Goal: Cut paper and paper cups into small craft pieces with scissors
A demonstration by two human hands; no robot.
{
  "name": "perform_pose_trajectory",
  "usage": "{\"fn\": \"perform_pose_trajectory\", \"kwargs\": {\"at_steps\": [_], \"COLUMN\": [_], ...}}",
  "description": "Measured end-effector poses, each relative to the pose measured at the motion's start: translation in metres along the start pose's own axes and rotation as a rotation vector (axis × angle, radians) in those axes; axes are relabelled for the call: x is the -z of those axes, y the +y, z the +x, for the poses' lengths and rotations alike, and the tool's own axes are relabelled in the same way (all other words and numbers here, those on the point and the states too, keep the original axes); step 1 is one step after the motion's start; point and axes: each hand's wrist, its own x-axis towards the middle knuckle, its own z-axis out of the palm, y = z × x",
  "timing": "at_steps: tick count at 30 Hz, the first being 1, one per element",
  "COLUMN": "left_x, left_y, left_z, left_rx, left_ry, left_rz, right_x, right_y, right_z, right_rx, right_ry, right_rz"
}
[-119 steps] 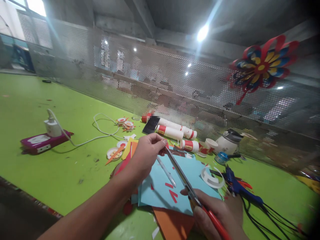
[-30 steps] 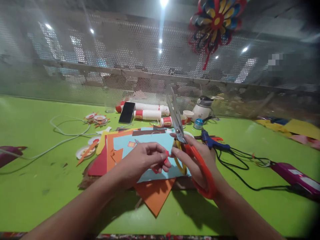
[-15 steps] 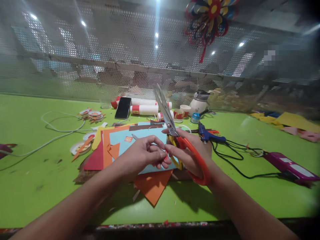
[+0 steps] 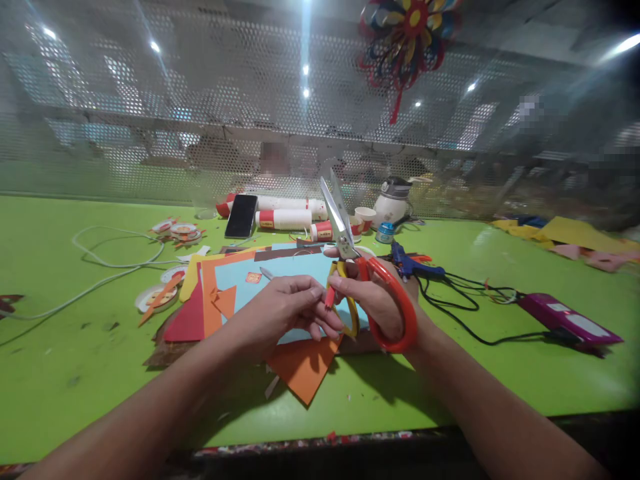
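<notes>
The scissors (image 4: pixel 341 230), with one orange and one yellow handle, hang on my right hand (image 4: pixel 373 297), blades pointing up and slightly apart. A small red piece (image 4: pixel 330 297), perhaps paper, shows at the tips of my right thumb and finger. Close beside it is my left hand (image 4: pixel 295 307), its fingers loosely curved and apart; whether they touch the piece is unclear. Under both hands lies a stack of coloured sheets, with light blue paper (image 4: pixel 233 272) on top and an orange sheet (image 4: pixel 306 373) sticking out toward me.
A blue glue gun (image 4: pixel 413 263) and a purple power box (image 4: pixel 567 320) with black cables lie at right. Behind the paper are a phone (image 4: pixel 241 216), stacked paper cups (image 4: pixel 285 219), a blue-lidded jar (image 4: pixel 385 233) and a bottle (image 4: pixel 393 203). Decorated discs (image 4: pixel 185 231) and a pale cable (image 4: pixel 113 271) lie left.
My hands have drawn slightly apart, and the left fingers have loosened. The red piece now shows more plainly at my right fingertips. The scissors have turned more upright, and the view has shifted a little.
</notes>
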Motion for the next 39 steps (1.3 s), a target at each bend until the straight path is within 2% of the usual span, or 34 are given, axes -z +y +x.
{"fn": "perform_pose_trajectory", "kwargs": {"at_steps": [11, 19, 24, 29, 31, 35, 39], "left_x": [0.001, -0.006, -0.007, -0.008, -0.009, -0.010, -0.010], "left_y": [0.000, 0.002, -0.003, -0.004, -0.003, 0.000, -0.002], "left_z": [-0.005, -0.009, -0.008, -0.007, -0.008, -0.010, -0.011], "left_rx": [0.106, 0.039, -0.011, -0.060, -0.054, -0.012, -0.020], "left_ry": [-0.205, -0.227, -0.210, -0.236, -0.252, -0.287, -0.346], "left_rz": [-0.263, -0.343, -0.328, -0.378, -0.402, -0.433, -0.424], "right_x": [-0.005, -0.008, -0.005, -0.004, -0.004, -0.006, -0.006], "right_y": [-0.013, -0.020, -0.016, -0.015, -0.017, -0.019, -0.019], "right_z": [-0.006, -0.012, -0.010, -0.009, -0.009, -0.011, -0.013], "right_rx": [0.120, 0.093, 0.152, 0.150, 0.158, 0.131, 0.120], "right_ry": [-0.055, -0.175, -0.158, -0.168, -0.153, -0.211, -0.165], "right_rz": [0.105, 0.325, 0.343, 0.375, 0.385, 0.438, 0.377]}}
